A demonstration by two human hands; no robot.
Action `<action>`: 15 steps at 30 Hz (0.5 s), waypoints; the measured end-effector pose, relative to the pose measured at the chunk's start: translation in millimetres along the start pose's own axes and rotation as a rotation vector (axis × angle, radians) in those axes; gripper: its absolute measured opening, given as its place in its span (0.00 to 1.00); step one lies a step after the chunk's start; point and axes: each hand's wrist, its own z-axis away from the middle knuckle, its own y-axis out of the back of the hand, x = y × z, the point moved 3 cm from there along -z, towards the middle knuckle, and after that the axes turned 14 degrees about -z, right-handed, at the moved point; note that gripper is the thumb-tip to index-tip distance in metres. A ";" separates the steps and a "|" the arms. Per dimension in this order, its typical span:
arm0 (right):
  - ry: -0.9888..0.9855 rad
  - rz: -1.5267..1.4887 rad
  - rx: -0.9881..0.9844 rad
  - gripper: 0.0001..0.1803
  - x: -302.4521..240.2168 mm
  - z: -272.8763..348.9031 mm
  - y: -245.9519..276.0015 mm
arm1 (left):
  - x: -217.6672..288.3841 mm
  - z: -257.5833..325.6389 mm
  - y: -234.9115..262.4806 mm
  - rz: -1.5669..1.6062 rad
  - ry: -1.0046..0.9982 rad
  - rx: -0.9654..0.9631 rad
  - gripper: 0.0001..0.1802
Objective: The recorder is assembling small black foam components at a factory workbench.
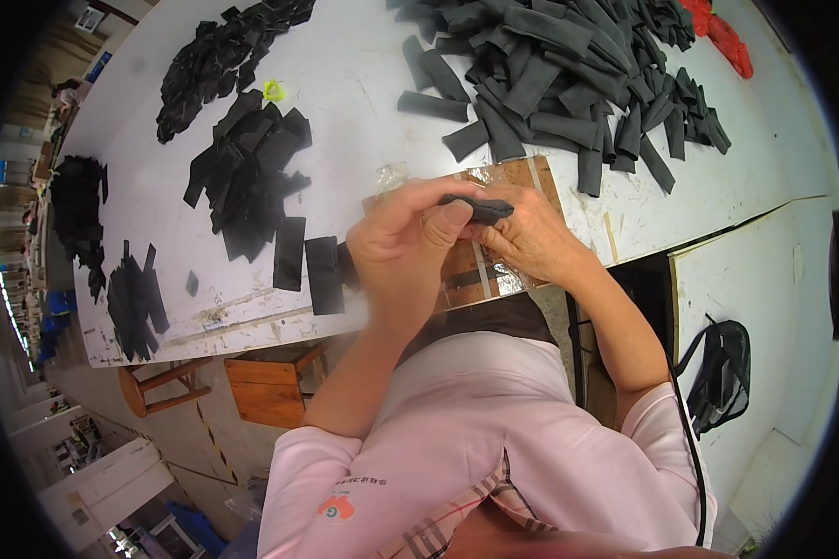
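Observation:
Both hands meet over the near edge of a white table (364, 84). My left hand (405, 242) and my right hand (527, 238) pinch the same small dark grey fabric piece (480, 207) between thumbs and fingertips, held just above a brown board (531, 177) covered with clear tape. Flat black fabric rectangles (308, 265) lie on the table right beside my left hand.
A big heap of rolled dark grey fabric strips (559, 74) fills the far right of the table, with red cloth (722, 37) beyond. Piles of flat black pieces (242, 158) lie at the left. Wooden stools (270, 387) stand below the table. A black bag (722, 373) hangs at the right.

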 end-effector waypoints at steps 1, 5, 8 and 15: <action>0.093 0.045 0.014 0.10 -6.2 -3.1 1.5 | -0.2 -1.4 2.6 0.159 -0.040 0.025 0.09; 0.187 0.107 -0.034 0.09 -25.4 -8.0 3.3 | -2.4 -0.2 22.2 0.490 -0.005 0.123 0.08; 0.125 0.147 0.013 0.10 -12.8 -3.6 -12.5 | -26.5 12.4 20.9 0.391 0.121 0.101 0.06; -0.232 -0.266 0.123 0.23 -34.0 -24.1 42.2 | -70.7 19.7 105.9 -0.724 0.140 0.561 0.15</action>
